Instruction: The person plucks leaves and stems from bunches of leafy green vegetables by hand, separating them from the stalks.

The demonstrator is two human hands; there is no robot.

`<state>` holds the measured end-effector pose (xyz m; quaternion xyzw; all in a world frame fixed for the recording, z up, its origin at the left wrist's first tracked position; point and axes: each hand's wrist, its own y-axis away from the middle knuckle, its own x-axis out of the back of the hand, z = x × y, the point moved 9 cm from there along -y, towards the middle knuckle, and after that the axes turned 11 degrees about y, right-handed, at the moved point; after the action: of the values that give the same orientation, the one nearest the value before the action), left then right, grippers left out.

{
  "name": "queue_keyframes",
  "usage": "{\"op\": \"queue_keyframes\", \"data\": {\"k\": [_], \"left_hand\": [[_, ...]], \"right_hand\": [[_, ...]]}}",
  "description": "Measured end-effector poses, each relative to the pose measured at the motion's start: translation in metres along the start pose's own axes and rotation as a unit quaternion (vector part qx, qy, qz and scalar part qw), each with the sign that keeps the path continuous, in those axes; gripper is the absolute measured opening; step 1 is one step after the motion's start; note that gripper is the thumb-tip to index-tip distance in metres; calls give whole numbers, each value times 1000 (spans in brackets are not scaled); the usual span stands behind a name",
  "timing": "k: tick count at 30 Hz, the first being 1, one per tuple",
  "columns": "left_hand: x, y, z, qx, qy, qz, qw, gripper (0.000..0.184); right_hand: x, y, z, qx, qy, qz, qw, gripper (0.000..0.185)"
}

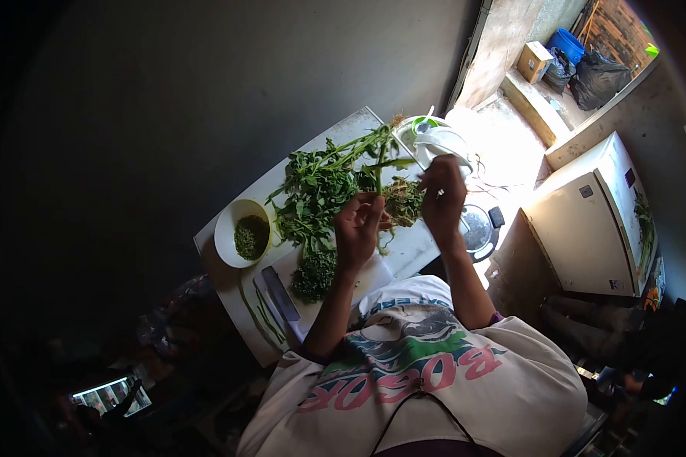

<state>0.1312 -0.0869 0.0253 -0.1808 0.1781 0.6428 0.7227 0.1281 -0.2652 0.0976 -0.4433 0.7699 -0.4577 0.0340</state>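
Note:
My left hand is closed on a green leafy stalk, which stands up from between its thumb and fingers. My right hand is raised to the right of the stalk, its fingers bent together; what they hold, if anything, cannot be made out. A narrow leaf from the stalk points toward these fingers. Behind my left hand lies a heap of leafy greens with long stems. Between the hands sits a tangle of roots and trimmings. Chopped greens rest on a white cutting board beside my left wrist.
A knife lies on the board's left side. At the table's left stands a white bowl with chopped greens inside. White containers and a lidded pot are to the right, with a small fridge beyond.

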Motion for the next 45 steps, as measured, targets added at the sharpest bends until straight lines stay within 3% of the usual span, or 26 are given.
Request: {"op": "queue_keyframes", "data": {"k": [2,6,8,13,15,16,18,19,21,22,24,32,38,40,45], "left_hand": [[12,4,3,8,-37,24,999,19],[11,4,3,-12,10,-10,1000,20],[5,3,8,-19,21,-14,999,21],[-9,1,16,-43,30,-41,998,25],[-12,0,19,-50,13,-45,998,27],[-13,0,21,-51,13,-45,998,27],[-20,0,26,-64,-45,-53,996,25],[-22,0,25,-63,-44,-54,996,25],[-29,1,34,-127,-118,-57,983,21],[-30,0,30,-125,-118,-59,983,21],[-34,-2,25,-134,-178,-64,973,23],[-27,1,17,-125,-175,-50,975,27],[-23,0,8,-57,-94,-54,992,29],[-19,0,4,-21,-67,-50,996,28],[-12,-1,2,6,-22,-38,999,29]], "right_hand": [[16,-14,26,-181,-35,7,983,7],[8,-11,45,-210,-69,-36,975,6],[-10,0,47,-204,-43,-122,970,3],[-31,16,54,-226,107,-250,936,26],[-40,24,59,-209,195,-350,892,31],[-40,23,58,-208,195,-350,892,31],[-34,24,58,-321,-5,-303,897,28],[-29,20,48,-322,-4,-303,897,28],[-9,-6,11,-264,-152,-175,936,23],[-6,-11,4,-265,-151,-173,936,23],[1,-25,-20,-157,-43,-177,971,20],[-2,-12,-13,-141,-53,-189,970,16],[-19,0,-6,-151,-111,-205,960,9],[-35,14,2,-292,-296,-227,881,13],[-42,18,-2,-262,-388,-241,850,21]]}}
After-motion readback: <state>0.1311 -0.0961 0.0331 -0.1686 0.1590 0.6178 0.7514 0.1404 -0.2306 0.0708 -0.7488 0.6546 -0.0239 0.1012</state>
